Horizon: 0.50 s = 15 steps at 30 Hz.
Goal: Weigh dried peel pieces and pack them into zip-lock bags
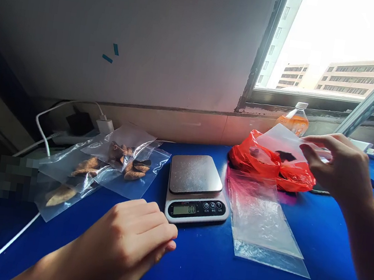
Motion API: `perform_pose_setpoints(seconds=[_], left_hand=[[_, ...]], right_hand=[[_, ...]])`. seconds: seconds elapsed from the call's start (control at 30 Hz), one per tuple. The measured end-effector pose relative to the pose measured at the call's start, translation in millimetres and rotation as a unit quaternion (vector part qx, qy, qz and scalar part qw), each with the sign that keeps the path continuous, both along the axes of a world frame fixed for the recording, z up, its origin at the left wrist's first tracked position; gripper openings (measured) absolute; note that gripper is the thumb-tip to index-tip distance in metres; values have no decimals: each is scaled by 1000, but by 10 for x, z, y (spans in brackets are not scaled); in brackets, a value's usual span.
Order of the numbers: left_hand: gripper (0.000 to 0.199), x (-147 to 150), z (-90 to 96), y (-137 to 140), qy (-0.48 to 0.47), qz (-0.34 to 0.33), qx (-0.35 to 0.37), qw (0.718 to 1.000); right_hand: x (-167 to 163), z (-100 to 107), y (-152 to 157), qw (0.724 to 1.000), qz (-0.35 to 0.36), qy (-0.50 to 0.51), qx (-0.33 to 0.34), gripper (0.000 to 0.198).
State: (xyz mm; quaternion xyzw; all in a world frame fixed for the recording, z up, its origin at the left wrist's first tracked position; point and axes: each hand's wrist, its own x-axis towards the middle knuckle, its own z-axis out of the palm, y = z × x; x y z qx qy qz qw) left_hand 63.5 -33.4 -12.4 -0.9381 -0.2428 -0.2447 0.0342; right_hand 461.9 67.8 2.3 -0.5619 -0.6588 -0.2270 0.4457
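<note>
Faces a blue table (196, 271), with a crumpled, shiny red bag (251, 162) toward the back right and a white scale (197, 176) reading 0.0 to its left. Pinches a frosted bag (276, 136) between the thumb and fingers of the right hand (340, 164), over the red bag: thin, milky, see-through, slanting. Holds the left hand (130, 243) curled, palm hidden, near the scale's front left corner; cannot tell whether gripping anything. Has, by the frosted bag's lower edge, a small, dark, jagged piece (285, 156)
</note>
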Motion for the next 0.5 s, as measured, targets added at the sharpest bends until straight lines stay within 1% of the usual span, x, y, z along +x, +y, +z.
perform_pose_setpoints(seconds=[0.1,0.17,0.23,0.3,0.37,0.43,0.5], left_hand=[[17,7,6,-4,2,-3,1,1000],[17,19,23,-2,9,-6,3,1000],[17,30,42,2,13,-8,6,1000],[17,37,54,3,12,-8,8,1000],[17,41,58,0,13,-7,8,1000],[17,47,56,-6,14,-8,9,1000],[19,55,50,-11,12,-7,10,1000]], right_hand=[[6,-6,16,996,-67,48,15,11],[7,-23,36,991,-90,88,48,13],[-6,-40,55,983,-85,133,96,16],[-21,-49,66,973,-65,169,146,17],[-24,-43,69,964,-53,190,179,19],[-17,-18,63,958,-43,216,183,23],[-26,28,37,949,-11,266,169,29]])
